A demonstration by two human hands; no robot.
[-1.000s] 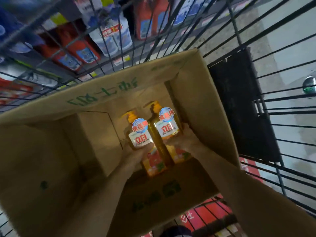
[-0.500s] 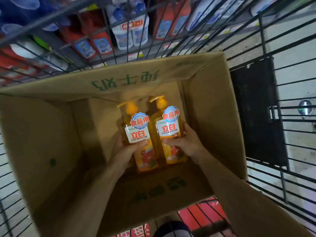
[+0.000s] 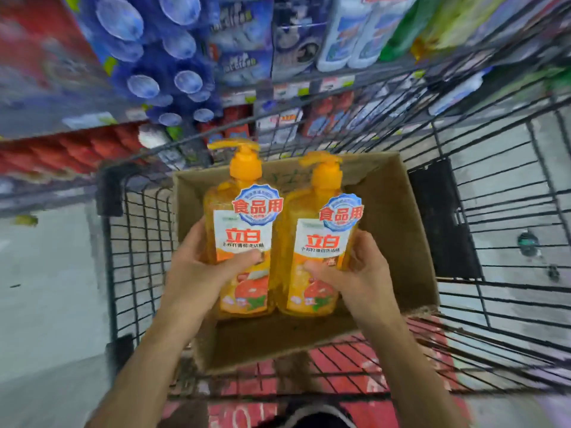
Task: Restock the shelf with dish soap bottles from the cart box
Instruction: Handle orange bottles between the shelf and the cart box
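Item 1: your left hand (image 3: 197,270), grasping the left dish soap bottle (image 3: 242,239) around its lower body, thumb across the front label.

Item 2: your right hand (image 3: 360,273), grasping the right dish soap bottle (image 3: 318,254) the same way, thumb on the label, fingers wrapped behind.

Item 3: the two orange pump bottles, upright, side by side and touching or nearly so, held above the open cardboard box (image 3: 398,230); each carries a white label with red characters and a round blue sticker.

Item 4: the box, sitting in the black wire cart (image 3: 136,242); its interior below the bottles is in shadow.

Item 5: beyond the cart, the shelf (image 3: 309,84) stocked with blurred goods: blue bubble-print packs (image 3: 154,57) to the left, white and green bottles (image 3: 370,32) to the upper right, red packs lower down.
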